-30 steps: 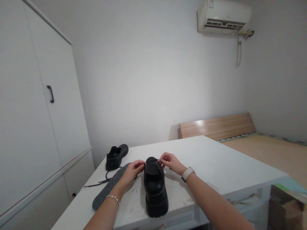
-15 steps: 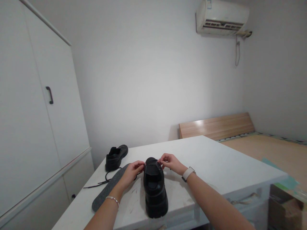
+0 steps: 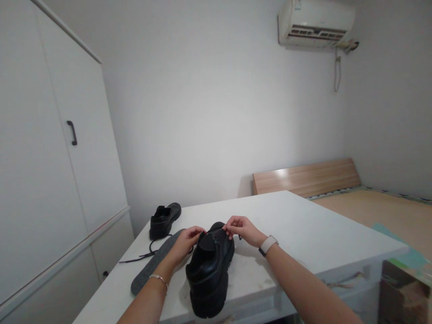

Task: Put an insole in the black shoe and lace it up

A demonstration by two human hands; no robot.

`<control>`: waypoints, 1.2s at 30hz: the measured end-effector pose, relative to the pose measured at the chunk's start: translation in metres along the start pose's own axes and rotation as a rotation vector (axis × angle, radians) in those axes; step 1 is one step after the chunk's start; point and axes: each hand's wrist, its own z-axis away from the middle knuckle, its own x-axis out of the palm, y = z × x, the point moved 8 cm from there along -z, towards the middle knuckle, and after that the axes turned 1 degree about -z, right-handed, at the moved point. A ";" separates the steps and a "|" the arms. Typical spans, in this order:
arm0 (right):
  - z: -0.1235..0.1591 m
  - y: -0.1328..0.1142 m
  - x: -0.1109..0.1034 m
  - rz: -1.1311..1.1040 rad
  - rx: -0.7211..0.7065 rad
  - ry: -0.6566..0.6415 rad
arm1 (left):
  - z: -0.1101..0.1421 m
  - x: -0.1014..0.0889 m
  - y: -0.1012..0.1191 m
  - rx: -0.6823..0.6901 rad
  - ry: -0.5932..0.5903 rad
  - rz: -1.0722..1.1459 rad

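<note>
Presently, the chunky black leather shoe (image 3: 209, 270) lies on the white table (image 3: 303, 238), its front between the left hand (image 3: 186, 240) and right hand (image 3: 241, 228), both pinching its lacing.

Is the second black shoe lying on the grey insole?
No. The second black shoe stands on the white table beyond the grey insole, apart from it.

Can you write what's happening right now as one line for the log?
left hand: on near shoe | right hand: pinching its top | insole, lace, second shoe: on table
</note>
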 end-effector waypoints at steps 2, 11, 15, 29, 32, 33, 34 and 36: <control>0.001 -0.001 0.001 -0.004 -0.002 -0.008 | 0.000 0.000 -0.001 -0.003 0.003 0.003; 0.000 -0.001 0.002 0.011 0.004 -0.016 | 0.001 0.002 0.002 -0.009 0.001 0.011; 0.001 0.000 0.004 0.041 0.021 -0.035 | 0.001 0.004 0.006 -0.007 -0.002 -0.001; 0.018 -0.010 0.015 0.169 -0.015 0.026 | 0.006 0.002 0.007 -0.011 -0.032 0.090; 0.017 -0.012 0.020 0.187 -0.018 0.019 | 0.009 0.000 0.006 -0.019 -0.047 0.104; 0.017 -0.012 0.021 0.193 -0.019 0.016 | 0.010 -0.001 0.006 -0.022 -0.051 0.102; 0.017 -0.014 0.023 0.203 -0.021 0.015 | 0.011 -0.001 0.007 -0.026 -0.056 0.097; 0.018 -0.017 0.027 0.248 -0.031 0.020 | 0.013 -0.001 0.009 -0.023 -0.049 0.078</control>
